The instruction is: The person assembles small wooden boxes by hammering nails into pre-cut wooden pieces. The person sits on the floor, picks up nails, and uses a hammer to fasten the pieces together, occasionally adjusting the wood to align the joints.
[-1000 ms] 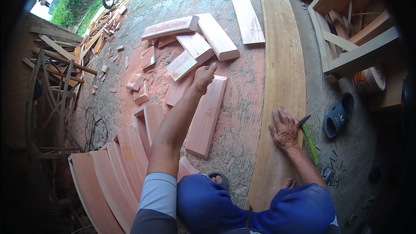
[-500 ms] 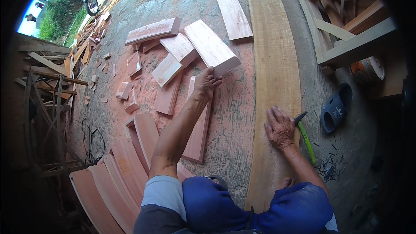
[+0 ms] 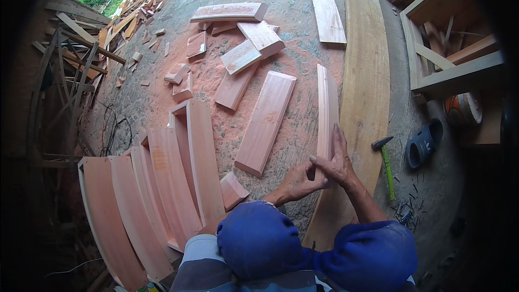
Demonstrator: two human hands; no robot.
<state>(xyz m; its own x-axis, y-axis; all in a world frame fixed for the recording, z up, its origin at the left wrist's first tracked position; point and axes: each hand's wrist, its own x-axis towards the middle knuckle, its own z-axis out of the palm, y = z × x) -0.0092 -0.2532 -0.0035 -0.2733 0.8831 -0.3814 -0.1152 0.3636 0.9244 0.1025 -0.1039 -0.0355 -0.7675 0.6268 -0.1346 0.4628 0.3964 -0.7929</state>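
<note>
Above the concrete floor (image 3: 297, 132), close by the left edge of the long plank (image 3: 367, 75), we hold a moulded board (image 3: 326, 113) between both hands, its far end pointing away from us. It is set on its narrow side, so we look down on a pale, straight edge with fine lines running along its length, while the broad face on its right is a duller pink and slopes off at the far corner. Our right hand (image 3: 338, 162) lies against that face, its fingers stretched forward and close together, with the thumb crossing over the top edge to pinch the wood. Our left hand (image 3: 300, 183) has its fingers curled in at the near end, closed on the board, though we cannot tell exactly how the tips sit underneath. Left of it, a wider bevelled piece (image 3: 266, 121) of the same pinkish timber lies flat, well apart from our hands, with pink sawdust (image 3: 205, 89) spread beyond it. To the right of the plank rests a hammer (image 3: 387, 170) with a green handle and dark head, near scattered nails (image 3: 408, 211)
</note>
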